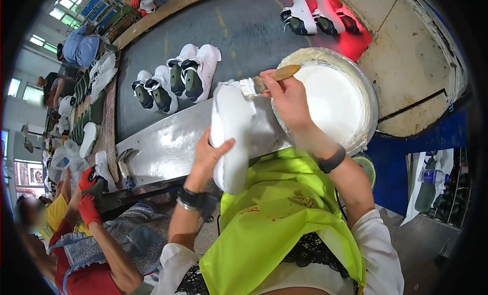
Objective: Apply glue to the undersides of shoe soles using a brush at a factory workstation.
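My left hand point(206, 155) is closed round a white shoe sole point(231, 137), holding it upright and tilted over the metal ledge, its near end blurred. In my right hand point(290, 102) is a brush point(260, 85) with a wooden handle and white-coated bristles. The bristles touch or nearly touch the upper right edge of the sole. Just beyond my right hand stands a large round basin point(370, 99) of smooth white liquid point(328, 99), its rim crusted with dried white.
White-and-green shoes point(195, 74) stand on the grey belt point(244, 36), others point(312, 15) at the far right under red light. A metal ledge point(168, 142) runs before me. At left, a co-worker's red-gloved hand point(89, 208) is near a hammer point(124, 165) and more shoes.
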A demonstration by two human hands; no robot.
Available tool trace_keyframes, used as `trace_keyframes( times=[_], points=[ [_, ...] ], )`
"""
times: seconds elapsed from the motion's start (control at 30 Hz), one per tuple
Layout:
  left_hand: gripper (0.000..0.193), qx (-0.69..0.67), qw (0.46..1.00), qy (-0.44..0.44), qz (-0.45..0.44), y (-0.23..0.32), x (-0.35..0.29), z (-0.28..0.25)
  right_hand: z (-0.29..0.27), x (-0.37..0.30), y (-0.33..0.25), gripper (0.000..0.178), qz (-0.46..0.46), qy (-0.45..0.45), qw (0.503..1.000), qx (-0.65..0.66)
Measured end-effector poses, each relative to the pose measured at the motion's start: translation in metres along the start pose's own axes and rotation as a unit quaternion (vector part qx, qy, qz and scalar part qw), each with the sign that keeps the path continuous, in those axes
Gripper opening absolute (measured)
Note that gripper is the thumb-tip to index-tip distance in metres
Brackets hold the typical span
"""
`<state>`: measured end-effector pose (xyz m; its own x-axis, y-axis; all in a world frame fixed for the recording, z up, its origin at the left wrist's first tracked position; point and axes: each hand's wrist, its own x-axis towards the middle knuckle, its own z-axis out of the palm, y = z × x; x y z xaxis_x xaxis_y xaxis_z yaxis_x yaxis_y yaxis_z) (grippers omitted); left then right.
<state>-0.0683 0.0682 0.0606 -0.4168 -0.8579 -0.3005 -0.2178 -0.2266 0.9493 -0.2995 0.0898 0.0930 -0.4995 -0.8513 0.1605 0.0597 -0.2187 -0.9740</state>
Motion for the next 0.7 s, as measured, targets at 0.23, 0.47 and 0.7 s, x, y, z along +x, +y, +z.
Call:
trace_keyframes(
  times=[0.23,0.47,0.7],
  points=[
    [0.063,0.084,0.996,-0.003,0.039,-0.024,-0.046,0.041,0.008,-0.060,-0.013,0.027,0.005,-0.053,0.988,-0.147],
    [0.072,0.063,0.997,-0.028,0.047,-0.024,-0.064,0.041,-0.003,-0.025,-0.005,0.026,0.063,0.010,0.989,-0.136],
    [0.092,0.092,0.993,-0.021,0.066,-0.037,-0.069,0.033,-0.010,-0.058,-0.018,0.012,-0.094,0.069,0.955,-0.274]
  ],
)
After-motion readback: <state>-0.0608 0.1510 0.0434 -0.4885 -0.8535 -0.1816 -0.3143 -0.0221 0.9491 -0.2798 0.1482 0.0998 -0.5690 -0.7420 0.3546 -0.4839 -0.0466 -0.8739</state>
